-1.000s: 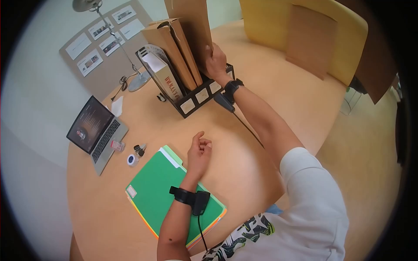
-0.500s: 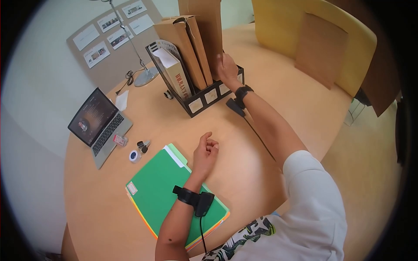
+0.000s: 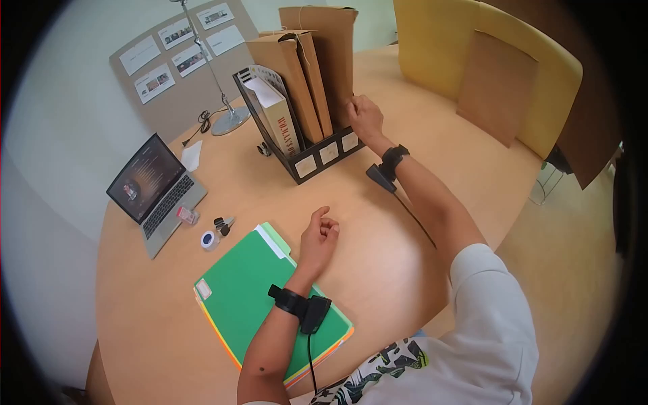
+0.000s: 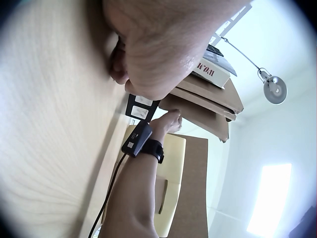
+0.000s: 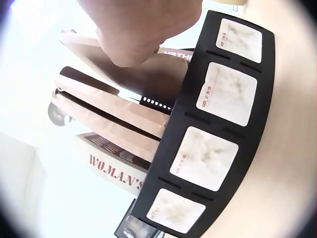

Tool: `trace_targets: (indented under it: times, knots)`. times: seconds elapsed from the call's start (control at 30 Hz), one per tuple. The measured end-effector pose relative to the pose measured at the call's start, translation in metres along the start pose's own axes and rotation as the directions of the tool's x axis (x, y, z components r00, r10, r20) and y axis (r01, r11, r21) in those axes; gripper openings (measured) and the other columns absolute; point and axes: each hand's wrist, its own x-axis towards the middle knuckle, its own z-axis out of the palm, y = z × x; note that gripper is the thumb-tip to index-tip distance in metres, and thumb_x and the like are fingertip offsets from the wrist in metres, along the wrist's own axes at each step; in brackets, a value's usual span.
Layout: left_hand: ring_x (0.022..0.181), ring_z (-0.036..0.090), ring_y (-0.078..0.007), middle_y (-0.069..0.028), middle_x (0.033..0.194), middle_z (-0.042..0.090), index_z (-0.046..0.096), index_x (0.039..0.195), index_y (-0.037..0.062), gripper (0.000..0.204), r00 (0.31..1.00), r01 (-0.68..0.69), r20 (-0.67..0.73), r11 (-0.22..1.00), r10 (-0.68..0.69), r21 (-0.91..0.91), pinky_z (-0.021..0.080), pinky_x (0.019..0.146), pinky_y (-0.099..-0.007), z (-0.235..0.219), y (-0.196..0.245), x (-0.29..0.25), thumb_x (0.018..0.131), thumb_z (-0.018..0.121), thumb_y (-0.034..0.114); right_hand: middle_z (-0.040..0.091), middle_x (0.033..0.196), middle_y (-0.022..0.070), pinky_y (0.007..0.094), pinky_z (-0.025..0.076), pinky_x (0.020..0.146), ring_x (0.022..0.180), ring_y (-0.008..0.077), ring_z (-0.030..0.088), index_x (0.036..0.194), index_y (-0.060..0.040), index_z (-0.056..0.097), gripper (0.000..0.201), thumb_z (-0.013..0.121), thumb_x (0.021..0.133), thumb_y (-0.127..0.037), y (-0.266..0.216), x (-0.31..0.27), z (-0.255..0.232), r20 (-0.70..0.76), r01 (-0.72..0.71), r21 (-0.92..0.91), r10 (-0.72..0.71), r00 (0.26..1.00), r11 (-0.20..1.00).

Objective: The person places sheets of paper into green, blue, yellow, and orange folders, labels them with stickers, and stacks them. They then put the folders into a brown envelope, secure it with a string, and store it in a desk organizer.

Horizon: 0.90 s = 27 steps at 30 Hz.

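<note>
A tall brown envelope (image 3: 334, 61) stands upright in the black file rack (image 3: 317, 162), at the right of two thinner brown folders (image 3: 300, 81) and a thick white book (image 3: 273, 111). With curled fingers my right hand (image 3: 366, 120) pinches the envelope's right edge low down, just above the rack; the fingertips are partly hidden. The right wrist view has this hand (image 5: 148, 29) over the envelope (image 5: 153, 74), beside the labelled rack front (image 5: 228, 94). My left hand (image 3: 318, 241) rests on the table, loosely curled and holding nothing, its forearm across green folders (image 3: 243, 283).
At the left stands an open laptop (image 3: 152, 182), with a small red-and-white box (image 3: 187, 215), a white tape roll (image 3: 209, 240) and black clips (image 3: 221, 226) nearby. A lamp base (image 3: 231, 120) is behind the rack. A yellow chair back (image 3: 435, 40) rises beyond the table's right side.
The tall envelope has come down in the rack, and its top edge has entered the head view. My right hand has moved down and outward along its edge. The left hand has stayed nearly still.
</note>
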Motion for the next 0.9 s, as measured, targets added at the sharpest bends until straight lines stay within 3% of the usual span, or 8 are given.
trace_targets:
  times: [0.07,0.27,0.37,0.47,0.57,0.67,0.77,0.9]
  knots:
    - [0.071,0.052,-0.0075,-0.0038,0.090,0.058,0.042,0.128,0.0024,0.044,1.000,0.011,0.015,1.000,-0.011,0.012,0.045,0.067,-0.0219,-0.001,0.003,-0.001,0.087,0.056,0.006,0.062,0.081,0.0128,0.0445,0.047,0.068,0.077,0.0342,0.060,0.081,-0.0081,0.065,0.022,0.054,0.085,-0.027,-0.005,0.000,-0.005,0.015,0.064,-0.021,-0.063,0.998,0.998]
    - [0.068,0.055,-0.0108,-0.0056,0.086,0.060,0.043,0.126,0.0021,0.043,1.000,-0.019,-0.008,0.999,0.020,0.025,0.047,0.065,-0.0251,0.000,0.001,0.001,0.086,0.057,0.009,0.062,0.081,0.0117,0.0417,0.048,0.067,0.078,0.0303,0.062,0.092,-0.0087,0.065,0.022,0.057,0.085,-0.028,-0.005,0.009,-0.023,0.198,-0.091,-0.119,0.113,0.974,0.989]
    - [0.069,0.056,-0.0109,-0.0056,0.086,0.060,0.043,0.126,0.0017,0.043,1.000,-0.010,-0.004,0.999,0.010,0.038,0.047,0.065,-0.0251,0.000,0.003,0.000,0.086,0.057,0.009,0.062,0.088,0.0098,0.0395,0.048,0.068,0.078,0.0259,0.062,0.109,-0.0073,0.059,0.037,0.061,0.084,-0.035,-0.016,-0.001,-0.031,0.097,-0.246,0.144,0.234,0.967,0.959]
    - [0.069,0.056,-0.0113,-0.0058,0.086,0.060,0.043,0.126,0.0014,0.043,1.000,-0.012,-0.003,0.998,0.012,0.067,0.047,0.065,-0.0253,-0.001,0.009,0.000,0.086,0.057,0.008,0.060,0.097,0.0092,0.0368,0.048,0.070,0.079,0.0229,0.061,0.118,-0.0054,0.051,0.051,0.064,0.081,-0.038,-0.042,-0.008,-0.034,-0.064,-0.112,0.293,0.136,0.989,0.950]
    - [0.070,0.055,-0.0098,-0.0049,0.087,0.060,0.042,0.127,0.0017,0.044,1.000,-0.012,0.008,0.997,0.011,0.072,0.046,0.065,-0.0240,0.000,0.008,-0.002,0.086,0.056,0.008,0.058,0.101,0.0105,0.0379,0.049,0.072,0.078,0.0264,0.061,0.118,-0.0056,0.051,0.051,0.062,0.080,-0.037,-0.071,-0.007,-0.028,0.017,-0.051,0.451,0.048,0.999,0.891]
    - [0.072,0.052,-0.0063,-0.0028,0.089,0.058,0.042,0.128,0.0024,0.044,1.000,0.008,0.016,0.998,-0.009,0.063,0.044,0.067,-0.0214,0.000,0.006,0.000,0.086,0.056,0.007,0.060,0.100,0.0135,0.0403,0.049,0.075,0.083,0.0317,0.061,0.116,-0.0045,0.053,0.048,0.062,0.080,-0.035,-0.071,0.006,0.002,0.003,0.014,0.349,-0.016,1.000,0.937]
    - [0.073,0.054,-0.0076,-0.0034,0.089,0.059,0.043,0.128,0.0030,0.044,1.000,0.023,0.008,0.998,-0.023,0.056,0.046,0.067,-0.0227,-0.001,0.008,0.000,0.086,0.056,0.008,0.063,0.099,0.0182,0.0424,0.048,0.077,0.088,0.0362,0.061,0.113,-0.0045,0.056,0.045,0.061,0.080,-0.034,-0.074,0.018,0.015,0.099,-0.152,0.312,0.127,0.987,0.938]
    - [0.069,0.058,-0.0138,-0.0068,0.085,0.061,0.043,0.126,0.0022,0.045,1.000,-0.020,-0.012,0.996,0.021,0.088,0.048,0.065,-0.0274,0.000,0.007,0.000,0.085,0.057,0.010,0.066,0.087,0.0193,0.0418,0.048,0.073,0.083,0.0366,0.063,0.100,-0.0077,0.065,0.029,0.061,0.083,-0.030,-0.078,0.025,0.020,0.045,-0.209,0.440,0.211,0.976,0.873]
